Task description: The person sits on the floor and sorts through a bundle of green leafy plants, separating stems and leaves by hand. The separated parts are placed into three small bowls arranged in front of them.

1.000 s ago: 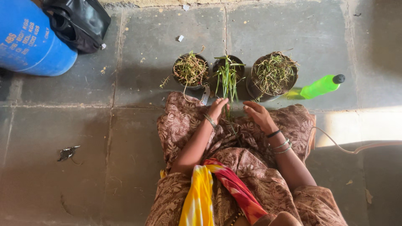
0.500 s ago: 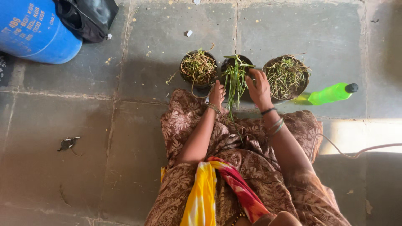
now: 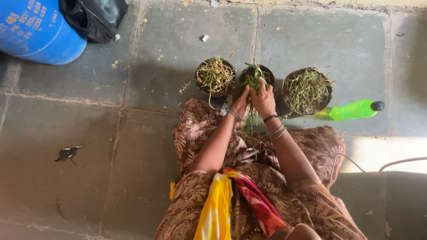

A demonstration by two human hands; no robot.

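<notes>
Left hand (image 3: pixel 240 101) and right hand (image 3: pixel 263 98) closed around grass stems (image 3: pixel 251 116) at middle pot (image 3: pixel 256 74) rim; flanking pots touching; green bottle (image 3: pixel 355 110) right; blue drum (image 3: pixel 33 31) far left, bare slabs between.

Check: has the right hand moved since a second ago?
Yes. The right hand went forward from above the lap to the middle pot, now on its grass.

Grey stone floor (image 3: pixel 89 146) in big slabs, joints gritty. Blue drum (image 3: pixel 35 29) at top left, black bag (image 3: pixel 95 15) just beside it. Sunlit patch (image 3: pixel 391 153) far right of drum.
</notes>
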